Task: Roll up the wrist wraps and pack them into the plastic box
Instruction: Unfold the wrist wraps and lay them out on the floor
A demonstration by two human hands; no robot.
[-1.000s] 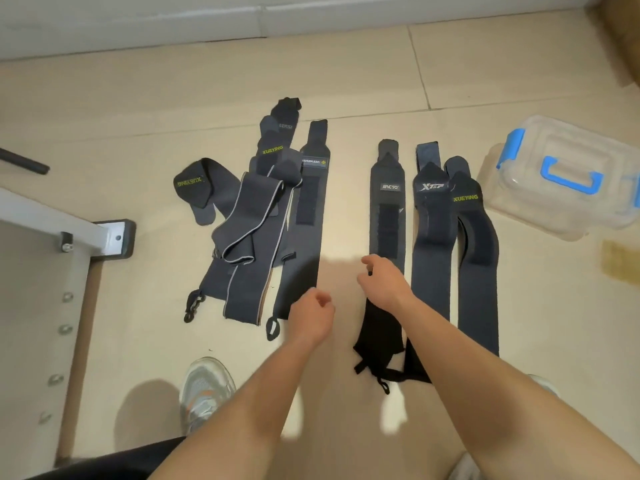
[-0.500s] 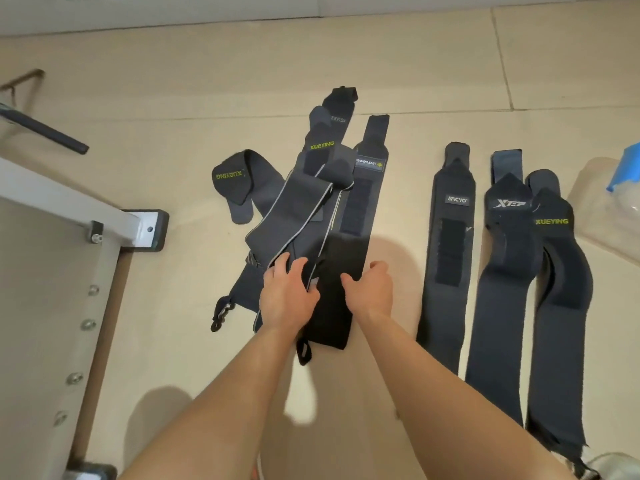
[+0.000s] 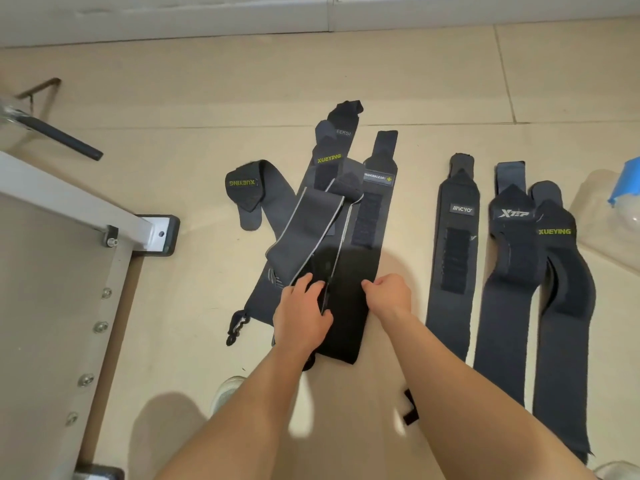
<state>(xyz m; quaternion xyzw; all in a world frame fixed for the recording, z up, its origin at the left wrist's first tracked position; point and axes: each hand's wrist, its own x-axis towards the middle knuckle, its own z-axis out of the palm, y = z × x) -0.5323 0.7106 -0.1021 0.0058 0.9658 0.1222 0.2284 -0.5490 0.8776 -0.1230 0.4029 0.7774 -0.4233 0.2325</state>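
Your left hand (image 3: 302, 311) lies flat, fingers spread, on the near end of the black wrap (image 3: 360, 271) on the floor. Your right hand (image 3: 389, 295) grips its right edge, probably pinching. The box (image 3: 623, 199) sits far right, well apart.

Dark navy-black wrist wraps (image 3: 453, 258) — some with lime-yellow lettering — lie on beige floor tiles (image 3: 207, 98).
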